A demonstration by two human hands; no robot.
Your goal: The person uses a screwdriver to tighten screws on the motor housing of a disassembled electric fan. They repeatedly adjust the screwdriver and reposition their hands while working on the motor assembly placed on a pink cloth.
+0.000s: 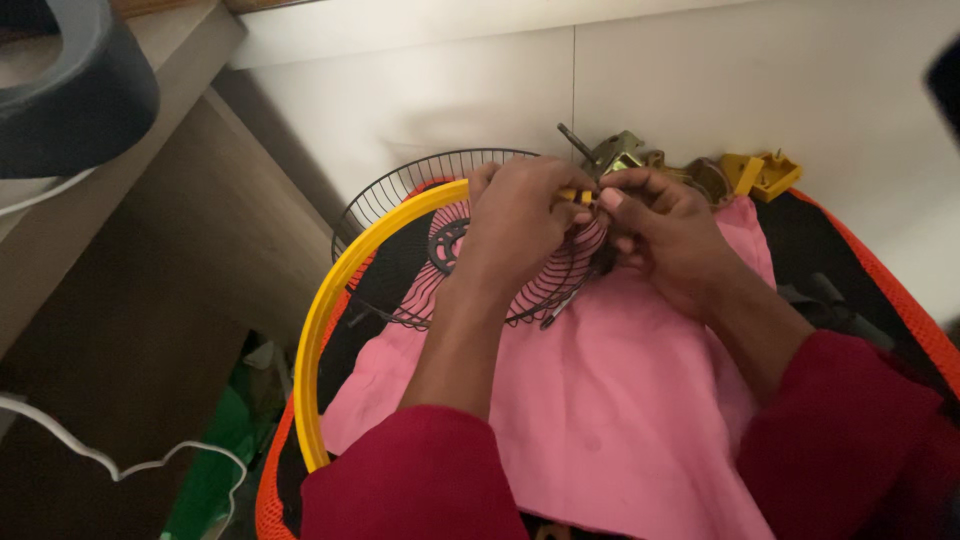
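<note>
Head view: a wire fan guard (520,290) is seen lying on pink cloth (600,400), with its yellow rim (340,290) at the left. The left hand (520,215) and right hand (665,225) are closed on the rim's upper edge. The guard is judged light, springy and easily bent; it is best gripped at the rim.

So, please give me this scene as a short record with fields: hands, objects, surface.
left hand: on the black wire fan guard, fingers at the yellow ring
right hand: fingertips meeting the left hand at the ring's end
surface: pink cloth over an orange-edged seat
behind: yellow and brass-coloured parts by the wall
</note>
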